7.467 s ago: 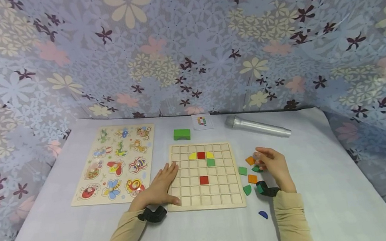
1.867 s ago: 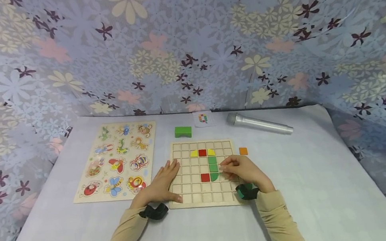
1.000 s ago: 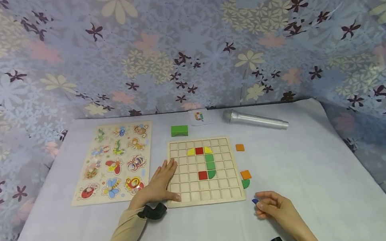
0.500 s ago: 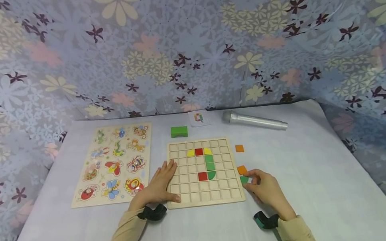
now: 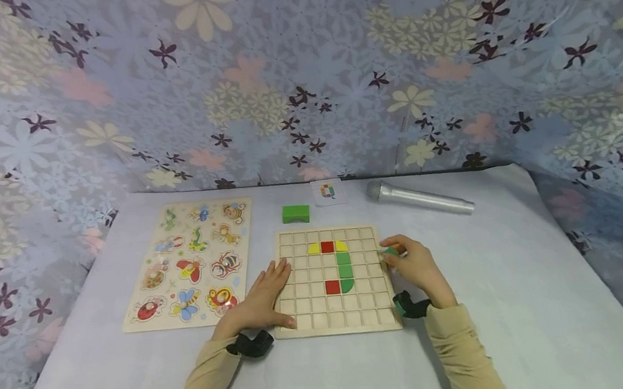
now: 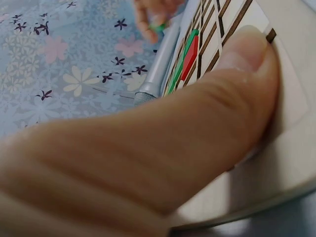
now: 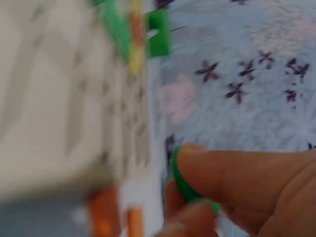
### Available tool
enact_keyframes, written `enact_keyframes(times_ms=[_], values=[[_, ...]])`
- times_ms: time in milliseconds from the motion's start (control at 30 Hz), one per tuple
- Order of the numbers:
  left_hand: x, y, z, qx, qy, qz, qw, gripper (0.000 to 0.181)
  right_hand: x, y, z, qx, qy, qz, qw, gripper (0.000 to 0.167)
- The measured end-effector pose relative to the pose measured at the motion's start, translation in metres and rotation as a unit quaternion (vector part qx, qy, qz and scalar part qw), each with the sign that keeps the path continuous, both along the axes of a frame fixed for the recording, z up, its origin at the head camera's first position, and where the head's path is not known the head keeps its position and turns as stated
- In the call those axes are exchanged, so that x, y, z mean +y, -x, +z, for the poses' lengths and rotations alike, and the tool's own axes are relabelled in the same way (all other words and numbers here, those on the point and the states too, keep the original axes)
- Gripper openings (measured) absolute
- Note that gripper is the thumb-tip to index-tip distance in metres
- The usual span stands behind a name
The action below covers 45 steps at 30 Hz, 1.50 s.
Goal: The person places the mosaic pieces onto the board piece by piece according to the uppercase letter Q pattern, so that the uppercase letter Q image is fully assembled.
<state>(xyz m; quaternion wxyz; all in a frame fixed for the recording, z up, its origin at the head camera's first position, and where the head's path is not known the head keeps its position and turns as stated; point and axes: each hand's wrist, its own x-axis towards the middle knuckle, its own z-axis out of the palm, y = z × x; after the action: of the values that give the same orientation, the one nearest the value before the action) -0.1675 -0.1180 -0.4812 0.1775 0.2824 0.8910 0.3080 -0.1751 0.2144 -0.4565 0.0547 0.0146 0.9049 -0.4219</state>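
Pinched between the thumb and fingers of the right hand [image 5: 418,266], a green piece [image 5: 391,251] with a curved edge is held at the grid board's [image 5: 340,330] right rim; from where I stand, I can't tell whether it overhangs it. White cloth covers the table [image 5: 322,378], spreading broadly to the right of that hand and along the near side, up to patterned fabric [image 5: 272,63] at the back edge. Over on the left lies the insect puzzle board [image 5: 174,289], with a narrow lane between it and the grid board. The left hand [image 5: 260,298] lies straight-fingered on the grid board's left rim, thumb by the near corner. A silver microphone [image 5: 423,197] slants close to the back edge; left of it are a printed card [image 5: 329,192] and a green block [image 5: 296,213], a strip of cloth separating them from the board's far rim. Red squares [image 5: 327,247], green squares [image 5: 343,258], a green quarter-round [image 5: 347,285] and yellow pieces [image 5: 314,248] sit in the grid, two columns in from either side. Orange tiles [image 7: 103,212], blurred in the right wrist view, lie just off the board.
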Motion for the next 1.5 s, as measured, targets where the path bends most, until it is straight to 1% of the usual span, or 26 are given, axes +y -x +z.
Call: enact_keyframes(times_ms=[67,167,267,300,467,567,667,767,900,1033,1100,1167,1267,1500], values=[[-0.001,0.000,0.000,-0.003,0.004,0.005,1.0000,0.114,-0.012,0.007,0.002,0.001,0.040,0.010,0.9991,0.027],[-0.001,0.001,0.000,-0.010,0.003,0.003,0.9999,0.115,-0.033,0.012,-0.002,-0.012,0.084,0.024,0.9961,0.022],[0.001,0.001,-0.001,-0.013,0.004,0.001,0.9999,0.115,-0.055,0.013,-0.008,-0.026,0.103,0.036,0.9937,0.018],[0.001,0.001,-0.001,-0.013,0.002,0.002,0.9999,0.115,-0.061,0.012,-0.010,-0.030,0.102,0.039,0.9936,0.018],[-0.001,0.000,-0.001,-0.015,0.003,0.006,0.9999,0.115,-0.087,0.008,-0.013,-0.031,0.110,0.056,0.9919,0.013],[-0.002,0.001,0.000,-0.014,0.000,0.003,0.9999,0.115,-0.096,0.005,-0.014,-0.024,0.102,0.072,0.9919,0.011],[-0.002,0.002,0.000,-0.013,0.003,0.003,0.9999,0.115,-0.100,0.003,-0.016,-0.008,0.076,0.087,0.9933,0.008],[-0.001,0.002,-0.001,-0.011,0.009,0.002,0.9999,0.114,-0.103,0.001,-0.017,-0.001,0.057,0.092,0.9941,0.007],[-0.001,0.002,0.000,-0.010,0.008,0.004,0.9999,0.114,-0.104,0.000,-0.019,0.001,0.047,0.097,0.9941,0.006],[-0.001,0.001,0.001,-0.011,0.008,0.006,0.9999,0.114,-0.106,-0.001,-0.021,0.011,0.017,0.107,0.9940,0.006],[-0.001,0.002,0.000,-0.012,0.010,0.006,0.9999,0.114,-0.106,-0.002,-0.021,0.020,-0.007,0.108,0.9939,0.006],[-0.001,0.002,0.000,-0.013,0.010,0.006,0.9999,0.114,-0.107,-0.002,-0.021,0.025,-0.019,0.106,0.9938,0.006],[-0.001,0.002,-0.001,-0.015,0.005,0.006,0.9999,0.114,-0.108,-0.002,-0.021,0.029,-0.028,0.104,0.9938,0.006],[-0.001,0.002,-0.002,-0.013,0.001,0.006,0.9999,0.114,-0.108,-0.002,-0.020,0.036,-0.022,0.105,0.9936,0.006]])
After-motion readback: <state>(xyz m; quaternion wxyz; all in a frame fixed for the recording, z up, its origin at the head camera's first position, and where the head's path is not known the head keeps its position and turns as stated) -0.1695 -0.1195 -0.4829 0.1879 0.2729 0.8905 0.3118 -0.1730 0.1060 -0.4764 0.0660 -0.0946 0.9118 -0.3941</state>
